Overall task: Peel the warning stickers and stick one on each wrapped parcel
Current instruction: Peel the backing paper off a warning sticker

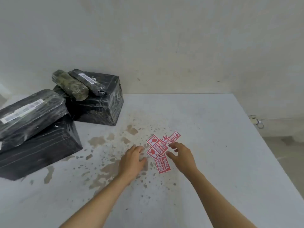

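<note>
Head view — left hand point(133, 159) and right hand point(181, 156) are held loose-fingered, empty, flanking the red stickers point(158, 148) — parcels point(97, 104) far left.

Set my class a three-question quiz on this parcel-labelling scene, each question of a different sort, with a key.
1. The red stickers lie: A on the table; B on a parcel; C on the floor.
2. True or false: the left hand grips a sticker.
3. Which word heads each sticker?
Key: 1 A; 2 false; 3 FRAGILE.
</note>
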`<state>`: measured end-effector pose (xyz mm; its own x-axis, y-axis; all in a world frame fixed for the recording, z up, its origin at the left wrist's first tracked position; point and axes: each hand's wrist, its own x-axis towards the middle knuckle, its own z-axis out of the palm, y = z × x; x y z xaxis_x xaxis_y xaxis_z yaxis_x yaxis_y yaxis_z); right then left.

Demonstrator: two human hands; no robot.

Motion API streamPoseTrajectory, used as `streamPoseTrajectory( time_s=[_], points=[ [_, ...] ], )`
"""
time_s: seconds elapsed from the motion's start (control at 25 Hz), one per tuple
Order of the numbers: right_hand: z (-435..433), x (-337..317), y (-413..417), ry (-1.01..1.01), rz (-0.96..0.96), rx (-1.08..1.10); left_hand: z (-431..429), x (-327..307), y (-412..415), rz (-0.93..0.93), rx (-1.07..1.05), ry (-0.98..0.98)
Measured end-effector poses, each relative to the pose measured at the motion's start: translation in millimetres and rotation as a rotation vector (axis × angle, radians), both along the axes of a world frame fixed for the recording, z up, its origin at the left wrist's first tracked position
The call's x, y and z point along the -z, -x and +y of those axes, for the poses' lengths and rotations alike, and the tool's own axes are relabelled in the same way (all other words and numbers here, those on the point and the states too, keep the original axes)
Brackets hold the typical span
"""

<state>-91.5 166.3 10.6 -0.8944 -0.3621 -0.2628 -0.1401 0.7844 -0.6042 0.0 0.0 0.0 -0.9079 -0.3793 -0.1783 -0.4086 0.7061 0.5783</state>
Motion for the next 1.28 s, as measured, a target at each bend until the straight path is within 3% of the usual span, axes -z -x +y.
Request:
streamPoseTrajectory(
  time_s=[0.16,0.4,0.72,0.92,1.08,1.28],
  points=[
    [-19,19,10,-0.065,-0.041,0.02,-1,14,19,-0.022,0.054,-0.01],
    [-30,34,25,-0.178,0.066,-0.082,-5,26,42,-0.057,0.089,0.168],
    [-28,35,54,-0.059,-0.07,0.049,-11,31,55,-0.01,0.086,-0.028],
    [-21,32,64,0.178,-0.155,0.291,-23,33,52,0.085,0.118,-0.142],
    [-15,33,62,0.245,-0.17,0.411,-25,30,53,0.094,0.126,-0.151],
    [-3,30,54,0.057,-0.202,0.051,-13,25,73,0.132,0.036,-0.153]
  ],
)
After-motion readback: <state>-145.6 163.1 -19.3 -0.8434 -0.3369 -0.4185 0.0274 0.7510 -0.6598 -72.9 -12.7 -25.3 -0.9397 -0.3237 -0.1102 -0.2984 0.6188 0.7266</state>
